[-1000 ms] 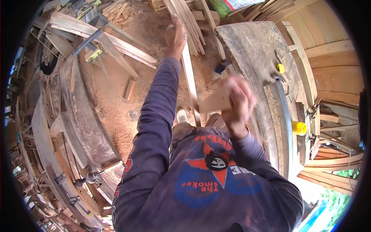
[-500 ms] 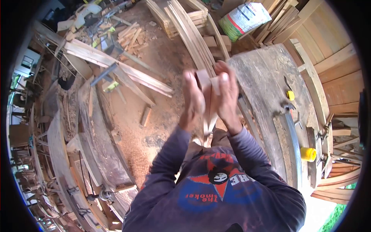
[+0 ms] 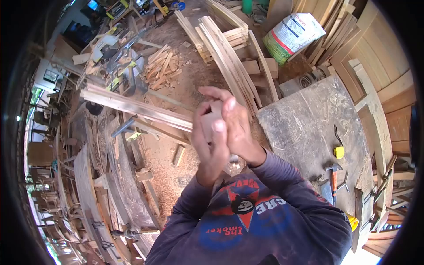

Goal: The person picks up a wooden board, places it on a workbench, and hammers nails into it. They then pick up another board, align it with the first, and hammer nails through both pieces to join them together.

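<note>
Both hands [image 3: 221, 132] around wood block [image 3: 211, 120]

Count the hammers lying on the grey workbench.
1: the hammer lies near the grey workbench's right edge, below the yellow tape measure. Clutter may hide others.

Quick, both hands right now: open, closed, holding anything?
Left hand: flat against the right, fingers extended; a pale piece, likely a small wood block, pressed between the palms.
Right hand: fingers extended, pressed on the same block.
</note>
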`<move>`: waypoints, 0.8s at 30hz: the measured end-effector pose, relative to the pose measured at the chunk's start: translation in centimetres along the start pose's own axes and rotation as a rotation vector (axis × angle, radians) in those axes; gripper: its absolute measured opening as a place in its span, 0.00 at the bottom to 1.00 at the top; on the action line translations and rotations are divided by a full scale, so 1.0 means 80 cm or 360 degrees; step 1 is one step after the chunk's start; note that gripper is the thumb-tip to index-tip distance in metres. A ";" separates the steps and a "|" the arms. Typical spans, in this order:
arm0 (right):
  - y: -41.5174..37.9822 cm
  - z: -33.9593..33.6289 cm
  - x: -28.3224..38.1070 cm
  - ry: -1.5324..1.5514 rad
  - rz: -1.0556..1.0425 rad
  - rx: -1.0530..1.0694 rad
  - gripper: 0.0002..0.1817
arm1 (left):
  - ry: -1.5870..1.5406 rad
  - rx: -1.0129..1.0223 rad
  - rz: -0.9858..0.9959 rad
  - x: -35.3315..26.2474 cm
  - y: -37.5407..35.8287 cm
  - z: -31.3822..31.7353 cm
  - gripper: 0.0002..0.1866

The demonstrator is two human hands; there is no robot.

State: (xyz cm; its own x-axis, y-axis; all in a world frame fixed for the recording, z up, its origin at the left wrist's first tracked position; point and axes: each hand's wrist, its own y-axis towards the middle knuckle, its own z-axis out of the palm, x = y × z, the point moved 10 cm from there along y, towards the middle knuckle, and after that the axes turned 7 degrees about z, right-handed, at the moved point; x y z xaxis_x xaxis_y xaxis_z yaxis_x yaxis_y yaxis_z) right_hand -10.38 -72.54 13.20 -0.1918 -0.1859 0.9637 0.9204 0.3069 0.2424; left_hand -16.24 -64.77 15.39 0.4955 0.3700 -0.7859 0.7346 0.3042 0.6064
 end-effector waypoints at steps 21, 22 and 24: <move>0.216 -0.019 -0.442 -0.0686 0.0960 0.0406 0.45 | -0.0428 0.0044 0.0239 0.342 0.294 0.029 0.28; 0.226 -0.005 -0.450 -0.0685 0.0965 0.0452 0.45 | -0.0505 0.0027 0.0134 0.363 0.304 0.016 0.27; 0.272 0.015 -0.460 -0.0769 0.0879 0.0481 0.43 | -0.0452 0.0050 0.0314 0.380 0.346 -0.009 0.22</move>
State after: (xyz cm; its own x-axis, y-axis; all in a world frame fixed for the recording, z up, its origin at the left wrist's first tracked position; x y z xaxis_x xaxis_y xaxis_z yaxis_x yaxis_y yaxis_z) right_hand 16.32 -57.93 -16.89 0.0753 0.4717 0.8785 0.8062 0.4897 -0.3320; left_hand 18.84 -44.44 8.34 0.7353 0.1585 -0.6590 0.6237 0.2222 0.7494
